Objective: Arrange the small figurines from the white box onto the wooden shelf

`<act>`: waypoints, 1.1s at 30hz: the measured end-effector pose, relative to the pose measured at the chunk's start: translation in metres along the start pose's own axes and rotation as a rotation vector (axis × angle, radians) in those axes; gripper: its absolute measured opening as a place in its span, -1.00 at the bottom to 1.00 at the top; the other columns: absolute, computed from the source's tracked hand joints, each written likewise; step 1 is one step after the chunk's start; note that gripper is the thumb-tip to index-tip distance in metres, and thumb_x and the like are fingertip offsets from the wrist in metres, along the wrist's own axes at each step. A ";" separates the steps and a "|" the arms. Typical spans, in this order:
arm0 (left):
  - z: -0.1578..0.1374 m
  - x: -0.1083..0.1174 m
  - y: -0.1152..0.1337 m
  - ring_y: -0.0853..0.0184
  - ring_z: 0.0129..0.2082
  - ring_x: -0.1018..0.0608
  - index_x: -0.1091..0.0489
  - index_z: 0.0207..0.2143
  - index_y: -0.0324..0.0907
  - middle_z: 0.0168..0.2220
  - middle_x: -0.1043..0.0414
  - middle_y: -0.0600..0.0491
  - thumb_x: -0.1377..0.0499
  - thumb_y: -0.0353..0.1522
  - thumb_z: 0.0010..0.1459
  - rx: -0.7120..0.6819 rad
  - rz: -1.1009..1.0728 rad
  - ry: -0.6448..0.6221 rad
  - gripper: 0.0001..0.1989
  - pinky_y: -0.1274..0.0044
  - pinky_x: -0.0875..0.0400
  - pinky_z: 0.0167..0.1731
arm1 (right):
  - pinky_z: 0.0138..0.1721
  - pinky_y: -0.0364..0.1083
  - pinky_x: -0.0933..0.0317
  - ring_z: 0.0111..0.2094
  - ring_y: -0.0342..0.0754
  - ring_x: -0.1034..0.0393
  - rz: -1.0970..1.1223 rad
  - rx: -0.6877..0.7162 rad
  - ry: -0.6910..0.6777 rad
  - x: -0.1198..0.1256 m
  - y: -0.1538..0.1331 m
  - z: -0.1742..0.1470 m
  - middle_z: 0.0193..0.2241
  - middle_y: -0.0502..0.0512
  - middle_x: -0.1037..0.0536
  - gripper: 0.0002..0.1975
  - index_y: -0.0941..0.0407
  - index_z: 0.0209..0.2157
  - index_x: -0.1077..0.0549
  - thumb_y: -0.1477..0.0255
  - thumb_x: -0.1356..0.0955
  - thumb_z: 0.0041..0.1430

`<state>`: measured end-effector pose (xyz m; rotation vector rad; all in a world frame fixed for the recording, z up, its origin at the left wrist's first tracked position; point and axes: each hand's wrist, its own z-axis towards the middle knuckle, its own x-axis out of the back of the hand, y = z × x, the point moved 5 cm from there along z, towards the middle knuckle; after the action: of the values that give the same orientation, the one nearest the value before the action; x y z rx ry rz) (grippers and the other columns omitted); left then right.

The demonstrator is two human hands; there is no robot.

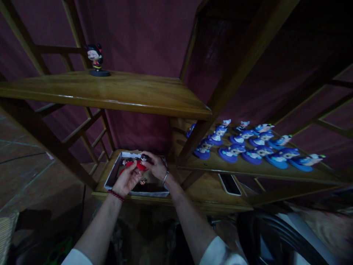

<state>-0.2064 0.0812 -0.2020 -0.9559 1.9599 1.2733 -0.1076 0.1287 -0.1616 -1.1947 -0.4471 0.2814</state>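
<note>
Over a shallow open box [154, 193] on the lower shelf, both my hands meet around a small figurine [141, 165] with a dark head and a red base. My left hand [129, 179] grips the red part from the left side. Fingers of my right hand [157, 166] close on the figurine near its head from the right. Beneath and beside them, inside the box, lie more small figurines [143, 182], partly hidden by my hands. A dark-haired figurine [95, 58] on a black round base stands upright on the upper shelf.
Several blue and purple figurines [232, 151] stand in rows on the shelf to the right. A phone [229, 184] lies on the lower board [202, 187]. The upper shelf [132, 90] juts out above the box, and a slanting wooden post [234, 81] divides the bays.
</note>
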 end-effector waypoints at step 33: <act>0.002 0.008 0.001 0.51 -0.60 -0.40 -0.34 -0.39 -0.31 -0.49 -0.41 0.01 -0.08 -0.43 0.07 -0.012 0.074 0.048 -0.90 0.67 -0.33 -0.62 | 0.01 -0.06 -0.08 -0.04 -0.11 -0.24 -0.178 0.096 -0.094 -0.007 -0.014 -0.004 -0.09 0.01 -0.40 -0.64 0.03 -0.07 -0.32 0.47 -0.26 0.04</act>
<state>-0.2117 0.0813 -0.2083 -0.9357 2.0441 1.3150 -0.1118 0.1175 -0.1505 -1.0434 -0.6113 0.2035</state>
